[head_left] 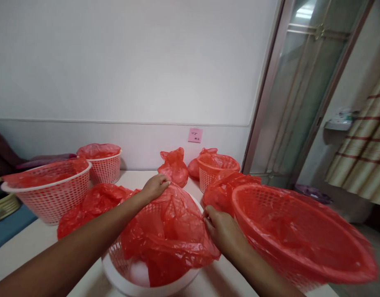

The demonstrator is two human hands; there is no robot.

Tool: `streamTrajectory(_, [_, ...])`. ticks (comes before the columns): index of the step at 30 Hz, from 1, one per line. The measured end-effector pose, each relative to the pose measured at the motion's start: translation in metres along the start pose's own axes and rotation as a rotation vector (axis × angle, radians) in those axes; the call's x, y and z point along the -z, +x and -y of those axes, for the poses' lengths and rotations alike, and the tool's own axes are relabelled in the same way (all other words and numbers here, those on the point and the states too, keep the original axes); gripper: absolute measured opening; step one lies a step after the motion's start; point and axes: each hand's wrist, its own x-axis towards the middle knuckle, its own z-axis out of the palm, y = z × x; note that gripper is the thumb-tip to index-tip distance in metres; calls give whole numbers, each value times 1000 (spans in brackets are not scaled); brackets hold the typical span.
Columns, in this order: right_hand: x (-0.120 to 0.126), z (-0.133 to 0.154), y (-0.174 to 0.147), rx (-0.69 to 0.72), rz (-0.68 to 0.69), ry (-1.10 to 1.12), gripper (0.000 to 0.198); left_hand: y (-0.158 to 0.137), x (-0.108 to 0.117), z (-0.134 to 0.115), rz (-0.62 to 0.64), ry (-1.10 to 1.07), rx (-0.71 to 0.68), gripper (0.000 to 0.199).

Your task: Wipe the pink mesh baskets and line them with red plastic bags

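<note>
Right in front of me stands a white plastic basket (116, 270) with a perforated wall. A red plastic bag (177, 222) lies spread over and partly inside it, covering most of its mouth. My left hand (155, 187) pinches the bag's edge at the far side of the basket. Lower and to the right, my right hand (217, 225) grips the same bag at its right edge. At the near left the basket's inside still shows, with a pale patch at the bottom. The bag hides the basket's far rim.
Lined white baskets (66, 194) (108, 167) stand at left. A large red lined basket (301, 231) is close on my right, a smaller one (217, 165) behind. Red bags (174, 167) (99, 202) lie around. A pink note (195, 135) is on the wall.
</note>
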Motion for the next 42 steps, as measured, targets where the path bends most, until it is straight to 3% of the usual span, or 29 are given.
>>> streamTrajectory(11, [-18,-19,20,-106,-97,305,13,11,-8,23,4,-91,166,31])
streamTrajectory(16, [-39,-29,25,-91,-49,512,8,18,-13,20,13,-108,261,30])
streamTrajectory(23, [-55,-39,15,-117,31,578,11,24,-14,21,44,-117,326,28])
streamTrajectory(28, [-15,-34,31,-75,-112,516,8,23,-9,16,80,-130,303,28])
streamTrajectory(31, [13,-9,43,6,-210,391,13,22,-9,7,119,-153,268,28])
streamTrajectory(33, [20,15,48,69,-179,257,18,20,-9,-1,129,-170,243,27])
streamTrajectory(37, [3,48,53,123,-15,-65,27,14,-6,-16,147,-196,199,26])
streamTrajectory(42, [-22,39,58,105,37,-161,21,6,21,-17,95,-201,174,26])
